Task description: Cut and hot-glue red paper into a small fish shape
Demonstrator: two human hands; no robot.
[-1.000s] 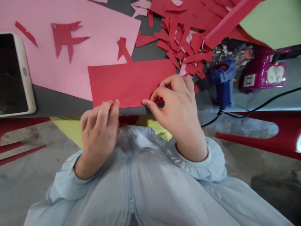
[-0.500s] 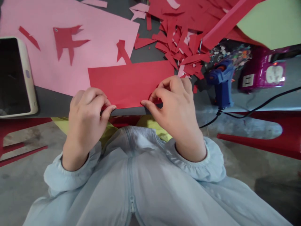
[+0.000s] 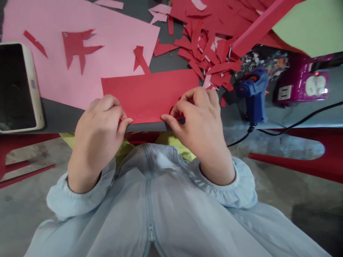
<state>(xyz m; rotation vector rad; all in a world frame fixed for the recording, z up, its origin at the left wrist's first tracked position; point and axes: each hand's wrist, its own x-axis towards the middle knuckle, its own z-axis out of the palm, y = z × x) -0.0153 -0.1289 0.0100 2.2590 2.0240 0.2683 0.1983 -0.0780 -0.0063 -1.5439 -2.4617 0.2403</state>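
Note:
A red rectangular paper (image 3: 150,94) lies at the table's front edge, partly over a large pink sheet (image 3: 115,39). My left hand (image 3: 99,139) pinches its near edge left of the middle. Right of the middle, my right hand (image 3: 202,132) pinches the same edge between thumb and curled fingers. Just behind the paper is a red folded strip (image 3: 140,59). A red fish-like cutout (image 3: 76,48) with a small eye rests on the pink sheet, beside a thin red scrap (image 3: 35,43).
A phone (image 3: 18,87) lies at the left. Red scraps (image 3: 205,53) are heaped behind my right hand. Further right are a blue glue gun (image 3: 254,94) with a black cable and a purple box (image 3: 300,82). Green paper (image 3: 312,26) is at the back right.
My left hand has tilted slightly, its wrist shifting left and its fingers drawing closer together, still at the paper's near edge. My right hand has barely moved.

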